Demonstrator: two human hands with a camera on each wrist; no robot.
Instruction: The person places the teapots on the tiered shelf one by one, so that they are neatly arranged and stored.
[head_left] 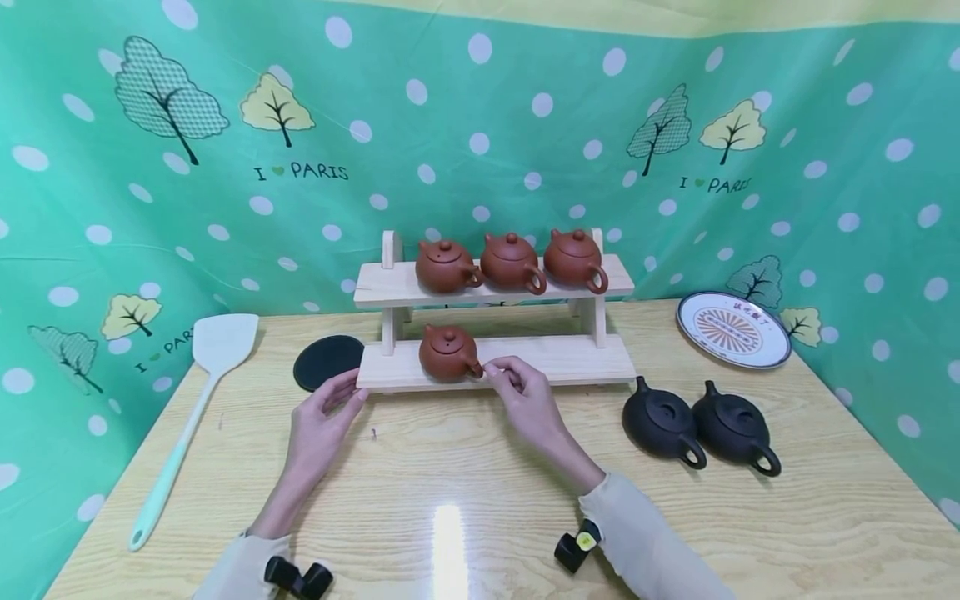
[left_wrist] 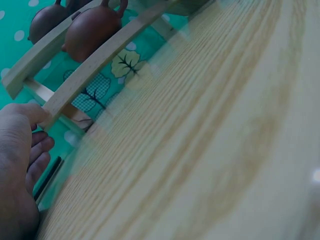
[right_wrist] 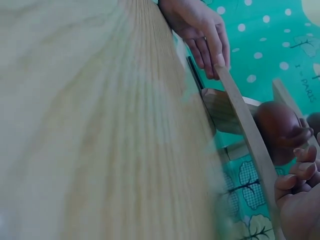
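On the lower board of a two-tier wooden display rack (head_left: 570, 362) sits a reddish-brown clay teapot (head_left: 444, 354), its handle pointing right. My right hand (head_left: 527, 400) pinches that handle between thumb and fingers; in the right wrist view the curled fingers (right_wrist: 304, 167) are close against it. At the rack's left end, my left hand (head_left: 324, 421) grips the lower board, thumb at its front corner. The left wrist view shows the thumb (left_wrist: 32, 114) on the board's end and the other fingers below. Three matching teapots (head_left: 512, 265) stand in a row on the upper board.
Left of the rack lie a black round coaster (head_left: 327, 361) and a pale green spatula (head_left: 187, 417). Two black teapots (head_left: 660, 421) stand on the table to the right. A patterned plate (head_left: 733, 330) lies behind them. A green curtain (head_left: 480, 108) hangs behind.
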